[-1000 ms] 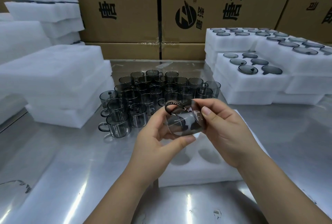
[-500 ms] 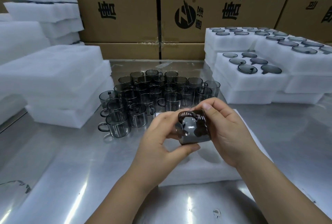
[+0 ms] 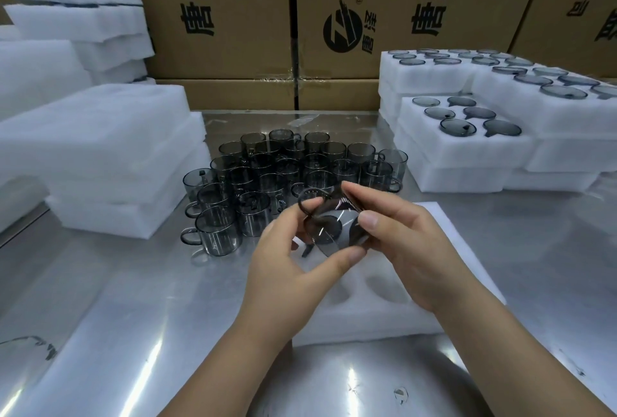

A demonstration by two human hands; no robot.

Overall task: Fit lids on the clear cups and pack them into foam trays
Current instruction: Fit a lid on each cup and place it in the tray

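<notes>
Cup (image 3: pixel 329 233) tilted in mid-air above the foam tray (image 3: pixel 467 249), left hand (image 3: pixel 283 269) pinching it near the handle, right hand (image 3: pixel 410 249) curled round its body, loose cups (image 3: pixel 267 179) clustered just behind on the steel table (image 3: pixel 133 299), filled trays (image 3: pixel 467 156) stacked at right

light: dim, overhead | glare: streaks on steel table (image 3: pixel 133 333) | edges: wide-angle bowing | focus: soft

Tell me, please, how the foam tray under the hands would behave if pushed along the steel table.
The foam tray is probably very light for its size, being thick white foam with its visible pockets empty. On the shiny steel table it would likely slide easily rather than tip, since it lies flat and broad.
</notes>
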